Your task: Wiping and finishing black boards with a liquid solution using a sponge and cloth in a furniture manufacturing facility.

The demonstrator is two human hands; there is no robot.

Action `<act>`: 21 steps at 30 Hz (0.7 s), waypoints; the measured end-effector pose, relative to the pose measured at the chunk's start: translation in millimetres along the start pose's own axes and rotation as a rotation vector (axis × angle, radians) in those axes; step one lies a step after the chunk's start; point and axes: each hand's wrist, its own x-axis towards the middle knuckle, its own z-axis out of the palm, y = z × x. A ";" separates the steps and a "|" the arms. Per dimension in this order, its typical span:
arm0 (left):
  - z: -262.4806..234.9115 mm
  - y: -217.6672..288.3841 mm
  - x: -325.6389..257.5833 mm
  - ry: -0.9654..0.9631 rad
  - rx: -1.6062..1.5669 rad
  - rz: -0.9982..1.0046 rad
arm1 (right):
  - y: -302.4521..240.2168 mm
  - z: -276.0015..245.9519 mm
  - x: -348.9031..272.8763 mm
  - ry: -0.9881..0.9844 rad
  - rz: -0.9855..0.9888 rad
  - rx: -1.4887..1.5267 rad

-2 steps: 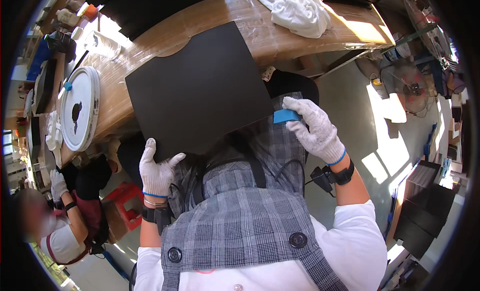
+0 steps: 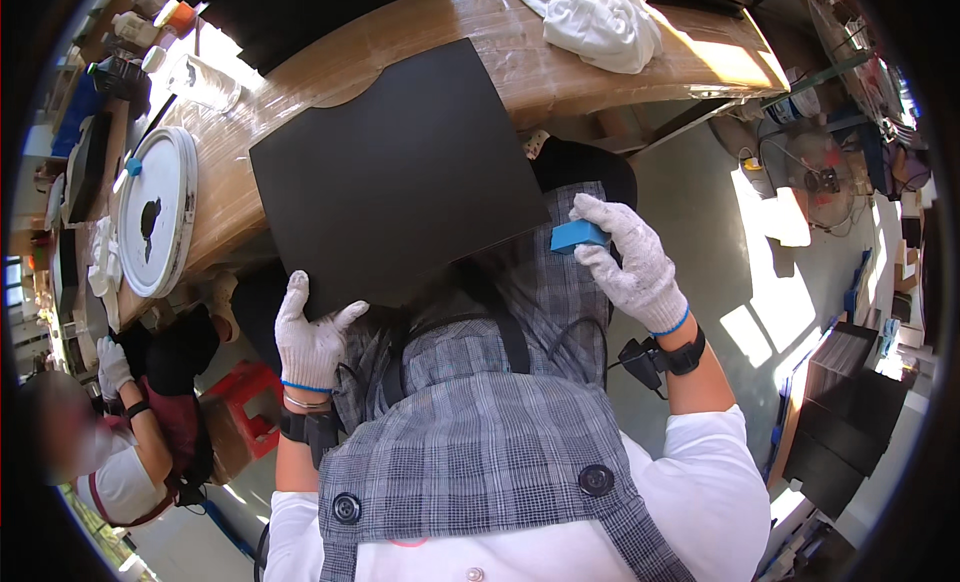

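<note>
From where I stand, the head view is the one there is, and it takes in the whole seated worker. The black panel (image 2: 400, 172) slants between the bench (image 2: 222, 197) and the worker's lap, its far part over the bench edge. To my eye the weak spot is that support: if the lap shifted or a push came down on one side, the panel could tip or slide off toward the floor. The left hand (image 2: 312, 337) has its thumb and fingers spread well apart around the near left corner; I can't tell how firmly it bears on the panel, so a slip there seems possible. The right hand (image 2: 632, 262) is pinched on a blue rectangular block (image 2: 578, 236) by one end; a loose pinch could let it twist or drop. The white round lid (image 2: 172, 194) on the bench has a dark smear, and a glove brushing it might carry marks onto that smooth black face.

As for where things lie, the panel is ahead of the left hand, and stretches away to its right. The block sits between the right thumb and fingertips, just beside the panel's near right corner; whether they touch I can't make out.
</note>
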 end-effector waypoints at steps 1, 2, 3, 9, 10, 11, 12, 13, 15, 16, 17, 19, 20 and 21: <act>1.1 -0.3 -0.5 0.003 -0.002 -0.002 | -1.4 3.1 -0.5 -0.003 0.002 0.000; 4.0 0.0 -1.4 0.009 -0.007 -0.003 | -4.1 8.8 1.1 0.097 0.034 -0.001; 6.1 0.0 -2.1 0.015 -0.012 -0.003 | -6.1 14.2 2.6 0.198 0.066 -0.003; 4.6 -2.6 -0.7 0.047 0.040 0.045 | -11.4 27.7 6.1 0.086 -0.210 -0.261; 3.9 -3.7 -1.5 0.052 0.031 0.046 | -7.7 29.0 3.9 0.116 -0.224 -0.342; 3.6 -4.6 -2.8 0.046 0.011 0.042 | -5.6 28.5 2.7 0.146 -0.239 -0.423; 3.3 -5.1 -3.8 0.040 -0.009 0.038 | -6.3 24.2 3.5 0.148 -0.215 -0.458; 3.5 -4.4 -3.9 0.044 -0.017 0.037 | -7.2 21.2 1.6 0.174 -0.202 -0.488; 4.0 -2.0 -4.0 0.021 -0.021 0.000 | -5.3 22.9 -3.2 0.210 -0.194 -0.484; 4.0 -1.6 -3.5 0.023 -0.027 -0.002 | -5.6 26.1 -3.4 0.203 -0.195 -0.486; 4.2 -1.5 -3.3 0.002 -0.033 -0.008 | -7.4 31.4 -2.5 0.185 -0.211 -0.462; 3.3 -1.9 -2.8 -0.012 -0.045 -0.009 | -10.7 42.8 0.1 0.159 -0.233 -0.434; 2.8 -1.9 -2.9 -0.017 -0.046 -0.011 | -12.5 49.1 1.6 0.150 -0.247 -0.383; 2.4 -1.9 -2.9 -0.021 -0.048 -0.013 | -14.7 56.0 3.5 0.140 -0.261 -0.332</act>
